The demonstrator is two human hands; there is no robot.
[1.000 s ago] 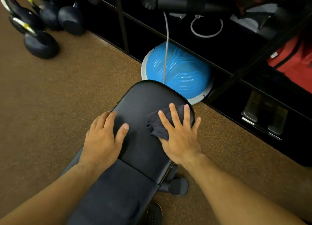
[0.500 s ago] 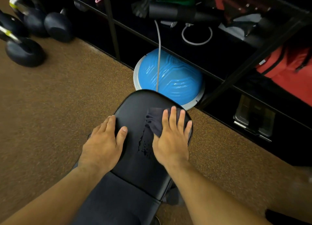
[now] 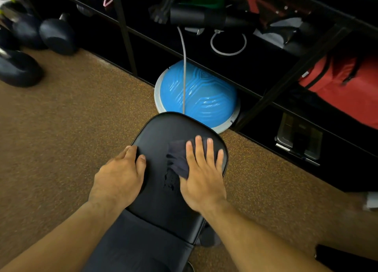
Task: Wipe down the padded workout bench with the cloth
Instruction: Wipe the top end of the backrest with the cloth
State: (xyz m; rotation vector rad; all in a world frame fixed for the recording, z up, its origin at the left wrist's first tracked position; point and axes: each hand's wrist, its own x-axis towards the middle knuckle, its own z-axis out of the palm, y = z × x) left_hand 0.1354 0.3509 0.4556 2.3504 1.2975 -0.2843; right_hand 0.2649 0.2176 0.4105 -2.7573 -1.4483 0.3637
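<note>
step: wiping | right hand [image 3: 202,179] flat, fingers straight, pressing cloth [image 3: 177,156] onto bench [image 3: 161,130] near far right edge, likely for wiping pressure | left hand [image 3: 120,175] flat, holding nothing, on left edge, probably steadying

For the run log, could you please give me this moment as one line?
phase: wipe | right hand: flat, presses cloth on bench pad | left hand: flat on pad's left edge
</note>
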